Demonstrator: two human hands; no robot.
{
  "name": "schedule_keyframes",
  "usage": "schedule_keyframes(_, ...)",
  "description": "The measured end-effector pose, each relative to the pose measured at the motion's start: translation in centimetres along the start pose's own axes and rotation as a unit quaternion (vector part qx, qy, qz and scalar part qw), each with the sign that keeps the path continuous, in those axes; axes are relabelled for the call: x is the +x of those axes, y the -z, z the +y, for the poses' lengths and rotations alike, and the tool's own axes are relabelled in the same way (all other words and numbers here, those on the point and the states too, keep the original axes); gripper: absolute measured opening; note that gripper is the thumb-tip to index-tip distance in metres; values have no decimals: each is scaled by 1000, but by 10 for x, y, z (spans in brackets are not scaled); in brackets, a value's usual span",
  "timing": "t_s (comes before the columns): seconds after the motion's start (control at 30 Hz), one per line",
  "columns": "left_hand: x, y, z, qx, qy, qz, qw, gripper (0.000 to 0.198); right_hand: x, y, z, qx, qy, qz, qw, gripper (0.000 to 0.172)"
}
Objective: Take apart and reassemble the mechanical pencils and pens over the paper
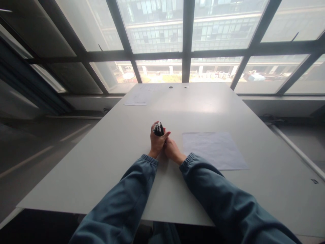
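A bundle of black pens (158,129) stands up out of my hands over the middle of the white table (122,135). My left hand (156,142) is wrapped round the bundle, its thumb reaching across toward the right. Pressed against it from the right and lower down is my right hand (173,149), closed, with its fingers mostly hidden behind the left one. It seems to grip the lower part of the same bundle, though the lower ends of the pens are out of sight. A blank sheet of paper (213,150) lies flat just right of my right hand.
Another sheet (136,96) lies at the table's far left. Near the back edge are a dark round spot (170,87) and a small light item (186,87). Large framed windows (187,51) rise behind the table. A small dark mark (314,181) shows at the right edge.
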State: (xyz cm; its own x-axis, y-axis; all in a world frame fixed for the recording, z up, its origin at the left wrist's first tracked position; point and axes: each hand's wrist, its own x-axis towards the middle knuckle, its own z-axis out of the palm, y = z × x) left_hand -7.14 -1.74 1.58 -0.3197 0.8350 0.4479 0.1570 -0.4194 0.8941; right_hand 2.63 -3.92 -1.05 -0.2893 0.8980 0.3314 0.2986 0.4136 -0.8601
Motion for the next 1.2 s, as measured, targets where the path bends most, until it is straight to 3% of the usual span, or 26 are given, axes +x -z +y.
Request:
schedule_keyframes(0.1,1,0,2,11,8,-1,1000,52,-1,1,0,-30,19,-1,999,66)
schedule_keyframes(0.2,2,0,3,12,37,41,998,35,-3,3,-1,-79,62,-2,995,68)
schedule_keyframes(0.4,7,3,-1,-34,60,91,993,41,-7,9,-11,-169,61,50,982,55)
schedule_keyframes(0.6,4,3,5,-18,39,40,998,34,-2,11,-6,-54,29,74,995,48)
schedule_keyframes(0.93,-2,3,10,15,17,-33,999,33,0,11,0,-93,6,84,992,38)
schedule_keyframes(1.1,1,3,8,36,8,17,999,26,-1,9,1,-94,2,80,992,26)
schedule_keyframes(1.2,3,4,9,37,15,40,998,30,-1,9,-3,-100,45,56,992,45)
